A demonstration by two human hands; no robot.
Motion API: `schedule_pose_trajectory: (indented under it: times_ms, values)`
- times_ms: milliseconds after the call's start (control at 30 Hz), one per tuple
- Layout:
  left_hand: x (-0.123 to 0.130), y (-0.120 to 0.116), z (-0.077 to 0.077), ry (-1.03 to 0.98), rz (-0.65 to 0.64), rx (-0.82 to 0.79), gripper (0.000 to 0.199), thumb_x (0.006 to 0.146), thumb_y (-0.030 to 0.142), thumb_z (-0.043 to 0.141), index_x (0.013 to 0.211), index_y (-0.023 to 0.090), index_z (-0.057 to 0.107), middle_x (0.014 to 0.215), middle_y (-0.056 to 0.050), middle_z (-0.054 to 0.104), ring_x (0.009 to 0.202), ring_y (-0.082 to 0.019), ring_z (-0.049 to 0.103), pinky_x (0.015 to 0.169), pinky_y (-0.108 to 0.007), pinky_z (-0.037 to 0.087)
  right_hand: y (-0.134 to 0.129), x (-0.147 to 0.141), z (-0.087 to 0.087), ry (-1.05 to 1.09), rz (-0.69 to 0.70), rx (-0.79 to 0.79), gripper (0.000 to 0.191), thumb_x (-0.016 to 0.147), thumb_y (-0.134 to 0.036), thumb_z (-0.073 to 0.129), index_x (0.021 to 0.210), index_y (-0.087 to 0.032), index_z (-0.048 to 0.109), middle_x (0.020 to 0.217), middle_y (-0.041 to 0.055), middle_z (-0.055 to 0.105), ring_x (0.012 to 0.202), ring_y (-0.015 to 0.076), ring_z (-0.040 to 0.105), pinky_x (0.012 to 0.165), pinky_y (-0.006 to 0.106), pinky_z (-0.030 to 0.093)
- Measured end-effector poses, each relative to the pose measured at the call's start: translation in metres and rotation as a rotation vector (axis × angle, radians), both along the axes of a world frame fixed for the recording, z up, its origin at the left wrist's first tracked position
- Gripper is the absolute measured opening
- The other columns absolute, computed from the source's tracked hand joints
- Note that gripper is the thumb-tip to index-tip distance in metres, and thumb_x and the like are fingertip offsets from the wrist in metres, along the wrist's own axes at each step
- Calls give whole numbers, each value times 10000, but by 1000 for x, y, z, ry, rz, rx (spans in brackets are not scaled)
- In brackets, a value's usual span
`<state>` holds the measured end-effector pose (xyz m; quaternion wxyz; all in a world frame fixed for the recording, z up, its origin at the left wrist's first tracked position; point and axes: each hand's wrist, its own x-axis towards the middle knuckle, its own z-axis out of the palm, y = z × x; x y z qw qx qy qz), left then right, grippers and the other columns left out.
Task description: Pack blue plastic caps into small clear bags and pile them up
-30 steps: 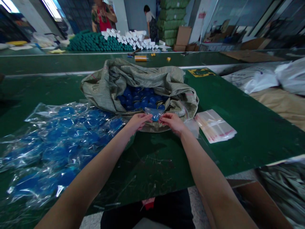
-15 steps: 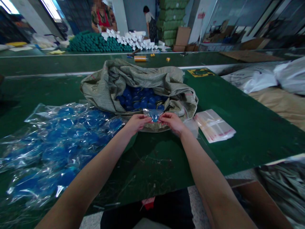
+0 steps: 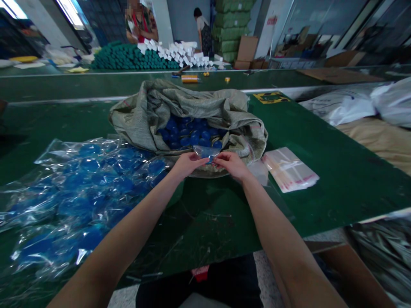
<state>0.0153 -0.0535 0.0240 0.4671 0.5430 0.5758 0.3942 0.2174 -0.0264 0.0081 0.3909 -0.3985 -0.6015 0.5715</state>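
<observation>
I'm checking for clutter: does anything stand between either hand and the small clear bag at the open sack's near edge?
Nothing visible does: the left hand and right hand both pinch the small clear bag. The open sack lies beneath and beyond, not between.

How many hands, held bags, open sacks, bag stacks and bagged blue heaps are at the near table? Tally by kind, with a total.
Left hand and right hand: 2
Held bag: 1
Open sack: 1
Bag stack: 1
Bagged blue heap: 1
Total: 6

By the green tabletop (image 3: 346,179), a grey sack (image 3: 199,103), heaped clear packets (image 3: 77,182) and stacked plastic bags (image 3: 290,170) are supported.
</observation>
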Motion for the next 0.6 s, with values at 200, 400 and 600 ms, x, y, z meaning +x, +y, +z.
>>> schedule_pose_trajectory:
  times_ms: [200,400,600]
  values:
    - [-6,2,-1,-64,-64,-57,365,661,464,746,805,131,710,719,-55,693,363,-21,294,348,-197,158,0,5,4,16,34,25,141,709,-309,715,745,-179,674,723,3,690,653,115,622,655,244,503]
    - [-16,2,0,-316,-189,-105,378,658,438,757,851,119,697,823,-103,702,390,1,265,352,-173,168,1,10,5,21,45,30,163,721,-331,711,774,-181,673,747,19,702,679,125,633,665,252,504]
    - [-16,5,-4,-238,-101,-47,372,631,433,776,837,134,699,546,13,567,358,-9,280,354,-173,172,1,12,5,10,46,66,143,741,-325,700,780,-189,684,776,22,707,722,135,643,696,262,512]
